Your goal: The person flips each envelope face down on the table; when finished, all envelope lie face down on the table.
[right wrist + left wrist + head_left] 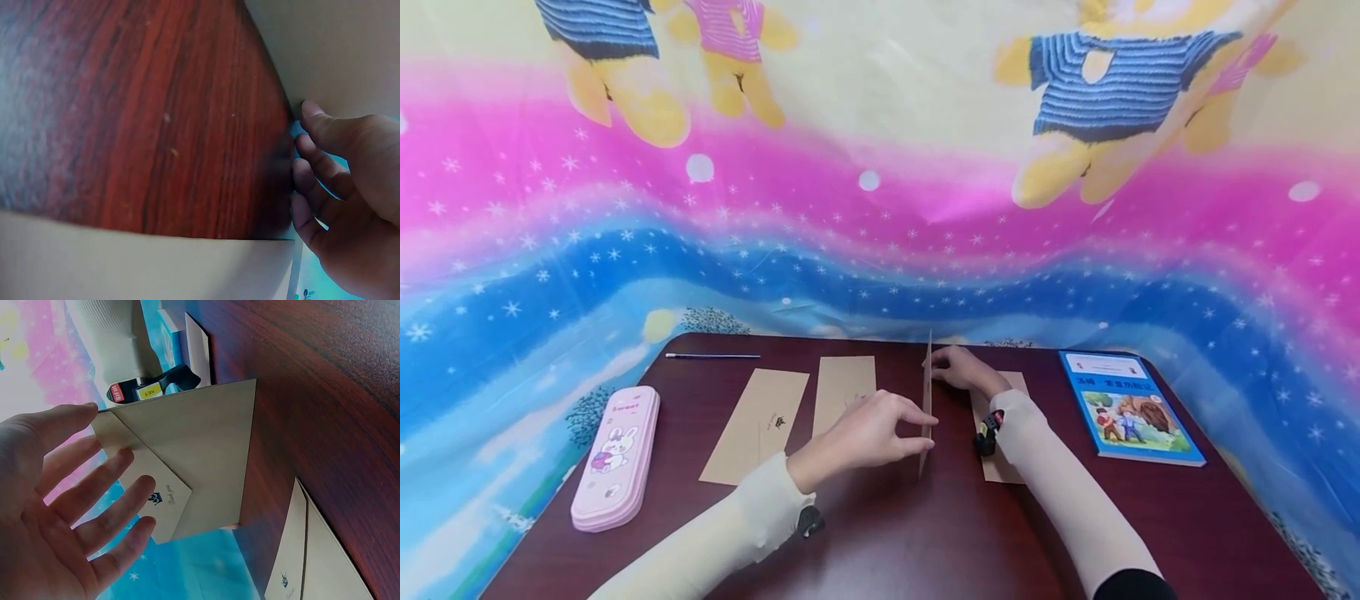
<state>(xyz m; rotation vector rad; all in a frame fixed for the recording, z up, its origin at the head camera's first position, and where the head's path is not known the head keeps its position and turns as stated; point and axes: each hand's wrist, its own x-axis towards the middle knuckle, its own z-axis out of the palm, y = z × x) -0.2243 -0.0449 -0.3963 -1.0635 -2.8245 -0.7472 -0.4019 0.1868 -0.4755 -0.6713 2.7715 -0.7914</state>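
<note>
- My left hand [865, 429], at the centre of the head view, pinches the near edge of a kraft paper envelope between thumb and index finger; its other fingers spread loosely across the face.
- My right hand [966, 371], right of centre and farther back, is clamped lightly on the far edge, thumb on one side and, I judge, index finger on the other.
- That kraft paper envelope [212, 437] stands upright between my hands, edge-on in the head view. Its pointed flap [172, 512] bears a small crown print. I cannot tell whether its lower edge touches the table [880, 542].
- To handle it well, I would pinch just firmly enough to stop it slipping, hold both edges level, and avoid pressing the middle, since thin paper would likely bow or crease.
- I would also lift my right wrist a little: it covers part of the right-hand envelope [1003, 468] and might drag it.
- Farther out, the leftmost envelope [752, 433] and the middle envelope [842, 387] lie flat left of centre.
- A pink rabbit pencil case [617, 454] lies lower left; a blue illustrated book [1131, 408] lies at the right.
</note>
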